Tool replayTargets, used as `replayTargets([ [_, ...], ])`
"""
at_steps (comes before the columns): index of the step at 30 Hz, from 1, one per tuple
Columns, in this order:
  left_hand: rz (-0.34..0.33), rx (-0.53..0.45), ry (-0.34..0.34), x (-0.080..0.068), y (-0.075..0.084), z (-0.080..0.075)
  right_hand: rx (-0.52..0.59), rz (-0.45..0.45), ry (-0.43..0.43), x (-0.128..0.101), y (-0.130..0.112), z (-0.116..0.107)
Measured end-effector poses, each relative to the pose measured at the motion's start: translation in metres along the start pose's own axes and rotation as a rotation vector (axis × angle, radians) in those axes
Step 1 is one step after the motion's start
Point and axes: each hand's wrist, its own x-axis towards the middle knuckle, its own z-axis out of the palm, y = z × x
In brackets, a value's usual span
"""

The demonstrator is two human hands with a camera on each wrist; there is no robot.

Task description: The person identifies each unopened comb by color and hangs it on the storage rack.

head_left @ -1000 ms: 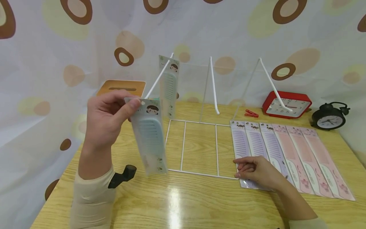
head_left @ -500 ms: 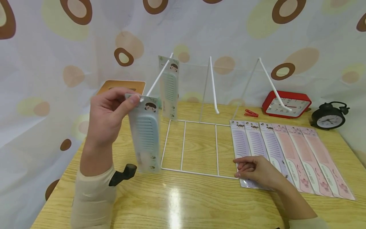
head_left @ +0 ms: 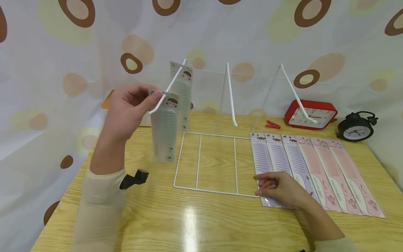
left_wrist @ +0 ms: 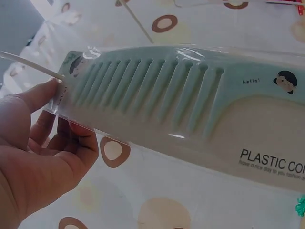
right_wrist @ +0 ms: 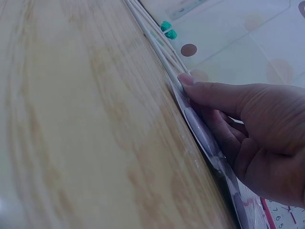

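Two bare hands, left hand (head_left: pixel 126 108) and right hand (head_left: pixel 280 189), no rings or gloves; cream long sleeves (head_left: pixel 97 210) snug to both wrists; small black camera mount (head_left: pixel 133 178) strapped just behind the left hand, jutting from the cuff

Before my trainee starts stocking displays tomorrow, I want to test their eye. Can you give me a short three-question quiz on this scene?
1. True or false: the left hand pinches the pale green packaged plastic comb by its top, at the leftmost white wire peg.
2. How many flat packaged combs lie in the row on the wooden table? A) four B) six C) eight
3. Fill in: the right hand rests on the nearest ______ packaged comb.

Key: 1 true; 2 B; 3 purple.
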Motion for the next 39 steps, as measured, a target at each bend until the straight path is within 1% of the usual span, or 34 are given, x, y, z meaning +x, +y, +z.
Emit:
replayTargets([
  [6,-0.089,0.082,-0.026,0.018,-0.007,-0.002,0.014,0.0,-0.009,0.0,0.0,0.001],
  [8,-0.105,0.097,-0.035,0.023,-0.009,-0.001,0.015,0.002,-0.01,0.0,0.0,0.001],
  [12,-0.112,0.114,-0.048,0.032,-0.012,0.0,0.016,0.004,-0.006,0.0,0.0,0.001],
  [16,-0.131,0.119,-0.058,0.038,-0.012,0.0,0.018,0.01,-0.008,-0.001,-0.001,0.0],
  [19,-0.134,0.115,-0.074,0.04,-0.012,0.0,0.018,0.015,-0.008,-0.001,-0.001,0.0],
  [22,-0.121,0.102,-0.091,0.04,-0.013,-0.002,0.015,0.014,-0.008,-0.001,-0.001,-0.001],
  [24,-0.113,0.117,-0.096,0.04,-0.013,-0.003,0.013,0.008,-0.011,0.0,-0.001,-0.001],
  [27,-0.126,0.167,-0.091,0.036,-0.011,-0.003,0.008,-0.002,-0.015,0.0,0.0,-0.003],
  [30,-0.167,0.228,-0.071,0.027,-0.009,-0.004,0.005,-0.016,-0.017,-0.001,0.001,-0.004],
  [33,-0.203,0.283,-0.049,0.013,-0.007,-0.006,0.009,-0.03,-0.018,-0.001,0.001,-0.005],
  [36,-0.226,0.323,-0.044,-0.005,-0.007,-0.011,0.018,-0.032,-0.019,-0.002,0.001,-0.005],
  [38,-0.246,0.349,-0.056,-0.017,-0.008,-0.015,0.015,-0.025,-0.007,-0.003,0.0,-0.005],
  [39,-0.254,0.346,-0.07,-0.023,-0.009,-0.017,0.019,-0.023,0.0,-0.003,-0.001,-0.006],
])
